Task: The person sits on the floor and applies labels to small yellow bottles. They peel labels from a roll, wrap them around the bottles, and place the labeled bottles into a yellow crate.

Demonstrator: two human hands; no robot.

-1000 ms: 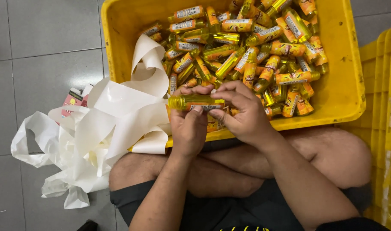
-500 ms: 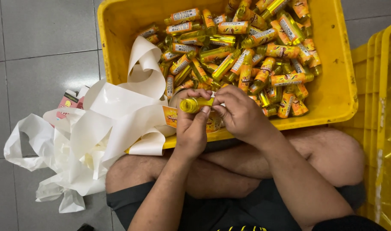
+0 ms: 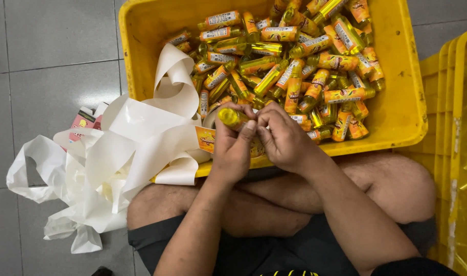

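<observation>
Crate (image 3: 397, 117) on floor (image 3: 49, 46) ahead of crossed legs (image 3: 315, 199), pile of small bottles (image 3: 294, 61) inside. Both hands over crate's near rim, left hand (image 3: 233, 151) just left of right hand (image 3: 283, 139), one bottle (image 3: 232, 117) between them. Backing-paper strip (image 3: 121, 153) heaped left of crate, one loop over rim. Stacked crates (image 3: 456, 153) at right.

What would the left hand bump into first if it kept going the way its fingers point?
The left hand points up and away from the body, toward the yellow crate. Past the small bottle it holds, it would probably meet the pile of labelled bottles inside first, though depth is hard to judge.
</observation>
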